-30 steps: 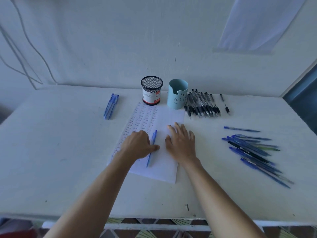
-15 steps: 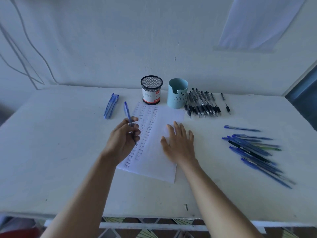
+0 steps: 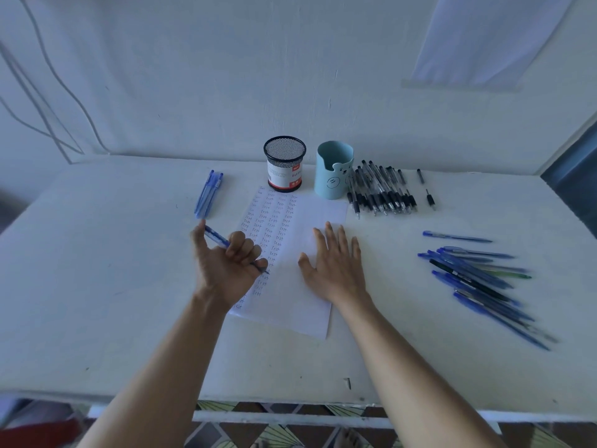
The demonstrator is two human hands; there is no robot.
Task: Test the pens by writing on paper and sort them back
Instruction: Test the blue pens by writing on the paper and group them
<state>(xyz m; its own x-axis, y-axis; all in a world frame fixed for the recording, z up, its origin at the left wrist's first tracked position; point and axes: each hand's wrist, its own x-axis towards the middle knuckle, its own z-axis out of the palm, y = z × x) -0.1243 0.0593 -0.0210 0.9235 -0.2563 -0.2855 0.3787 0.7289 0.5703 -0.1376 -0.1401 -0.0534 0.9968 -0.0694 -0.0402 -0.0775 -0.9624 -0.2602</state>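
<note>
Blue pen (image 3: 216, 237) in the curled left hand (image 3: 226, 270): roll into a writing hold, lower the tip, seemingly just above the written columns of the paper (image 3: 300, 292), onto a blank patch, and pin the sheet to the table (image 3: 113, 286) with the flat, open right hand (image 3: 336, 270).

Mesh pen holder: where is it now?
Head view: the mesh holder stands back centre on the table, left of the light-blue cup, at the far edge of the paper.

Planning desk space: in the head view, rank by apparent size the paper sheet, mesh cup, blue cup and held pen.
1. Paper sheet.
2. Mesh cup and blue cup, too alike to rank.
3. Held pen.
</note>
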